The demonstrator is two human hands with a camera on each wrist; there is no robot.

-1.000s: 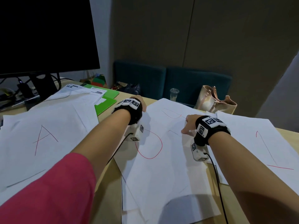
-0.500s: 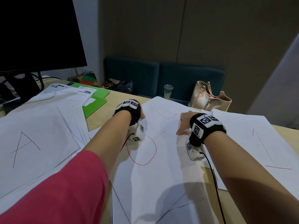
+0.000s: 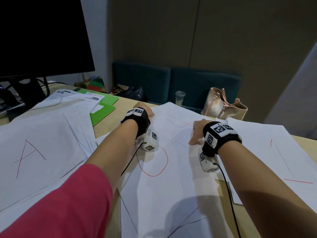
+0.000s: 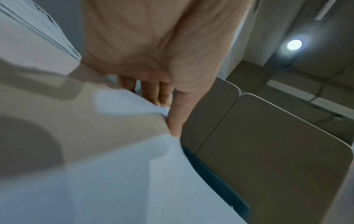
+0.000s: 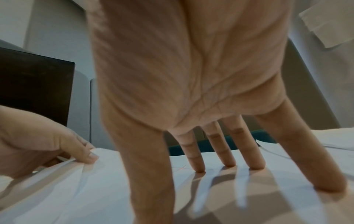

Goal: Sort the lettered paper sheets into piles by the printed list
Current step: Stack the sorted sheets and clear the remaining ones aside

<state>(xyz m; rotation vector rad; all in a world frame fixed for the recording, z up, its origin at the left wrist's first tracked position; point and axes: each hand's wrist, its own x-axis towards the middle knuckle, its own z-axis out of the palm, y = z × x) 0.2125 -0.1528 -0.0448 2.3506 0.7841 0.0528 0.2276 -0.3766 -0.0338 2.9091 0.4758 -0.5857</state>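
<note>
Both hands on centre sheet (image 3: 171, 169) — left hand (image 3: 145, 111) pinches edge, right hand (image 3: 197, 131) flat.

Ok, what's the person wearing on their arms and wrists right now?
Both forearms are bare. The left wrist band and right wrist band are black straps carrying white blocks printed with black square tag markings. A white camera pod hangs under the left wrist, another under the right, each trailing a thin black cable. A pink sleeve covers the left upper arm.
</note>
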